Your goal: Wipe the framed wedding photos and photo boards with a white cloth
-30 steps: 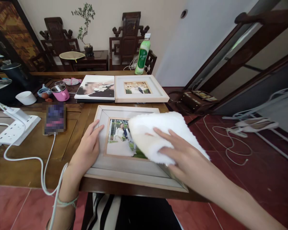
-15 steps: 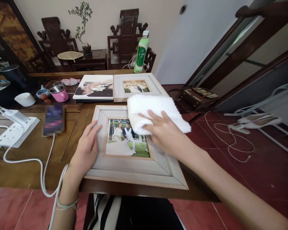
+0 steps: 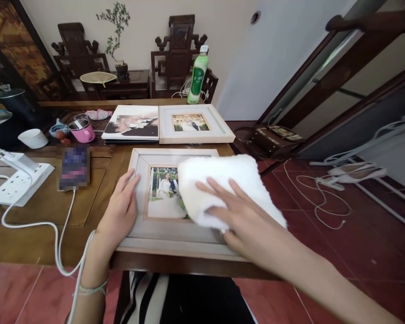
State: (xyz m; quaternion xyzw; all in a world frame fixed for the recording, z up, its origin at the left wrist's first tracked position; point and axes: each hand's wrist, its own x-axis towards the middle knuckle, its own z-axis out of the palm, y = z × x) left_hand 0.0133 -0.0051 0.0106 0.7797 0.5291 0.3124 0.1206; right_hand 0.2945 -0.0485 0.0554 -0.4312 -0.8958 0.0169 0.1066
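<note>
A light wooden picture frame (image 3: pixel 175 239) with a wedding photo (image 3: pixel 164 193) lies flat at the table's front edge. My left hand (image 3: pixel 120 211) grips its left side, fingertips resting on the rim. Under my right hand (image 3: pixel 232 211) is a folded, fluffy white cloth (image 3: pixel 219 173), pressed onto the right part of the frame. The cloth hides the photo's right half and much of the frame's right side. My right fingers are spread over the cloth, with the thumb at its near edge.
Behind lie a second framed photo (image 3: pixel 219 121) and a photo album (image 3: pixel 131 135). A green bottle (image 3: pixel 198 76) stands at the back edge. To the left are a pink cup (image 3: pixel 83 131), a white cup (image 3: pixel 33 138), a phone (image 3: pixel 74 166) and a power strip (image 3: pixel 23 182) with trailing cables.
My right hand has moved the white cloth nearer and to the right, from the frame's upper right down over the photo's right half. My left hand stays on the frame's left side.
</note>
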